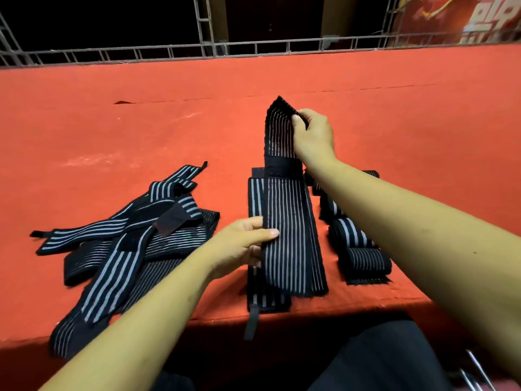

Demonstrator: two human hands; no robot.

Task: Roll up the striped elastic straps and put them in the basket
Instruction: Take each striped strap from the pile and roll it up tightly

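The danger lies in your first turn. Your right hand (313,134) pinches the lifted far end of the long black elastic strap with thin white stripes (290,238), thumb and fingertips closed on its tip. If you fold that tip over crooked, the roll will likely wind into a cone and work loose. Your left hand (245,241) grips the strap's left edge about midway, thumb on top and fingers curled beneath; ease off there and the elastic may spring back or slide. The plain black fastening patch (282,167) across the strap could catch on the second black strap with wider grey stripes (255,198) lying under it and drag it along. That lower strap's tab hangs over the near edge of the red cloth-covered table (282,80), so a tug could pull it off

The held strap lies flat on the lower one for most of its length, running away from you, then rises to a bent, pointed tip in the air, where the weave looks thin enough to show red through it. Just to its right sit the finished black-and-white rolls (363,258); to its left is a loose heap of unrolled striped straps (127,244). No basket is in view
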